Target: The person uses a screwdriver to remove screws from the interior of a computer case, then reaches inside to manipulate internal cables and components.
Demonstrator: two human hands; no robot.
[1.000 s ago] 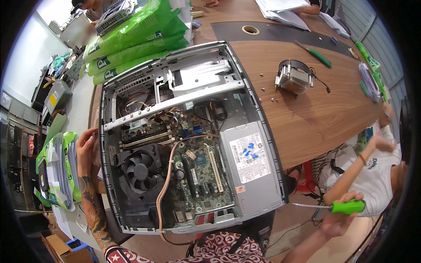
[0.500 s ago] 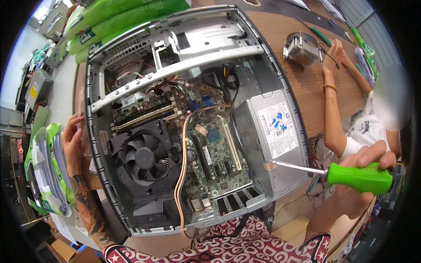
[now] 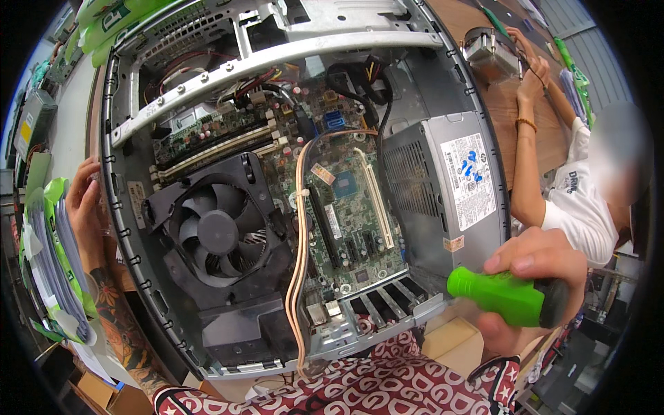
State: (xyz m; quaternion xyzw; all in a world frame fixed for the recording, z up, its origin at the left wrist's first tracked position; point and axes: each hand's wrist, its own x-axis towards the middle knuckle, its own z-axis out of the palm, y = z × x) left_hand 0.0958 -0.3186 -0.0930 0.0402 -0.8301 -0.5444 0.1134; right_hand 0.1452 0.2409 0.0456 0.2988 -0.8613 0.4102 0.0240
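One blue-scrawled label [image 3: 469,182] on computer [image 3: 318,214]

The computer [image 3: 328,214] lies flat, uncovered side up, its black fan [image 3: 218,232] and green circuit board [image 3: 360,259] exposed, tan wires [image 3: 301,242] crossing it. The screwdriver [image 3: 501,297] (shaft not discernible) has a bright green handle, black end rightward, near the case's right corner.

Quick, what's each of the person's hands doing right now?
Left hand: beside the left edge of the computer case; whether it grips cannot be told.
Right hand: closed around a green screwdriver handle.
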